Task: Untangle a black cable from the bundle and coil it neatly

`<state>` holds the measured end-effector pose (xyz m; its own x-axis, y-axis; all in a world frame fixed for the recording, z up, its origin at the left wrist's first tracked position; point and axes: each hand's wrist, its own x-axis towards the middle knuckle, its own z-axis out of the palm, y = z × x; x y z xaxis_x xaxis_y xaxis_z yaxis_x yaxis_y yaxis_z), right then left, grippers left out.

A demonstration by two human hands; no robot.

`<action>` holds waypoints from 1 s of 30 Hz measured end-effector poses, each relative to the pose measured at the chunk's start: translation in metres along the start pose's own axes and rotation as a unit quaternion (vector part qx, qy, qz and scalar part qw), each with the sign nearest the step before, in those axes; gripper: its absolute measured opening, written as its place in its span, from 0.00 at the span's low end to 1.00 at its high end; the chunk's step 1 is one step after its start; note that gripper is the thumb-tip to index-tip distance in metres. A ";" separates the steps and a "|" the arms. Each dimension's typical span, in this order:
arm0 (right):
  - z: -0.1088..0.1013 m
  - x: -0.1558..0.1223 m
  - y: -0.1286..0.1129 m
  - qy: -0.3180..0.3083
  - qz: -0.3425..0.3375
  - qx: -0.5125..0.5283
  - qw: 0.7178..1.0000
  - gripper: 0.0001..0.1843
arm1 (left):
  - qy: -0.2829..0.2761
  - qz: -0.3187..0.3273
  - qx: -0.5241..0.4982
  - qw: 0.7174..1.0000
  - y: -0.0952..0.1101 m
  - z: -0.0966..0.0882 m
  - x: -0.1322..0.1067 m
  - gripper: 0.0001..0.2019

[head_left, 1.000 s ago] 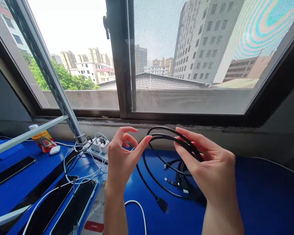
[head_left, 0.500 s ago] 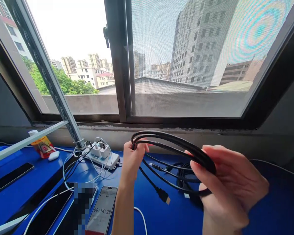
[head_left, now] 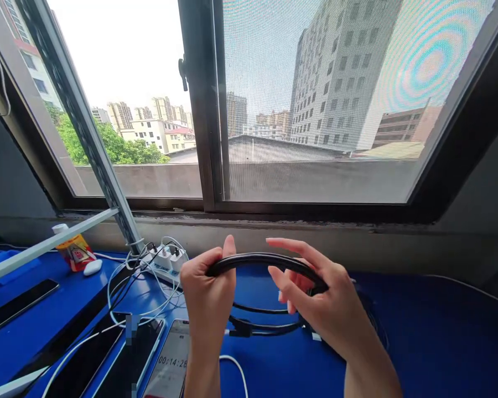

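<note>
A coiled black HDMI cable (head_left: 265,258) is stretched as a loop between my two hands above the blue table. My left hand (head_left: 209,287) is closed around the left end of the coil, thumb pointing up. The right end of the coil sits in my right hand (head_left: 330,301), between thumb and curled fingers. That hand's index finger and thumb are stretched apart, so the hold looks loose. A dark plug end (head_left: 241,328) hangs with the lower strands. Behind my right hand, more black cable (head_left: 377,320) lies on the table, mostly hidden.
At left on the blue table (head_left: 282,370) lie several phones, one showing a timer (head_left: 170,359). White cords tangle around a power strip (head_left: 164,265). A metal post (head_left: 95,149) rises before the window. A yellow-red pouch (head_left: 77,251) stands beside a small white object (head_left: 92,267).
My right hand has moved left, closer to my left hand, and its pinch on the coil has loosened. The strands are bunched tighter, and the plug end has swung up and left.
</note>
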<state>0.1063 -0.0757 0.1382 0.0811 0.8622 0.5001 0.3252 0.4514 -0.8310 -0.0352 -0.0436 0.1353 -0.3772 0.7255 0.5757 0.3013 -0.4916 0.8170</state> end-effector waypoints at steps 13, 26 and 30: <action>0.011 -0.016 -0.032 0.252 0.068 0.117 0.958 0.09 | -0.307 -0.240 -0.010 0.921 -0.035 0.051 0.002 0.21; 0.022 -0.023 -0.020 0.270 -0.159 0.001 0.950 0.09 | -0.396 -0.275 -0.145 0.864 -0.029 0.049 0.001 0.17; 0.011 -0.020 -0.010 0.287 -0.170 -0.019 0.942 0.08 | -0.420 -0.283 -0.127 0.853 -0.037 0.046 0.003 0.22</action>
<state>0.0913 -0.0947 0.1339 0.4586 0.3975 0.7948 0.4578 0.6609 -0.5947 -0.0067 -0.0011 0.1052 0.3928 0.9181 -0.0533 0.0389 0.0414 0.9984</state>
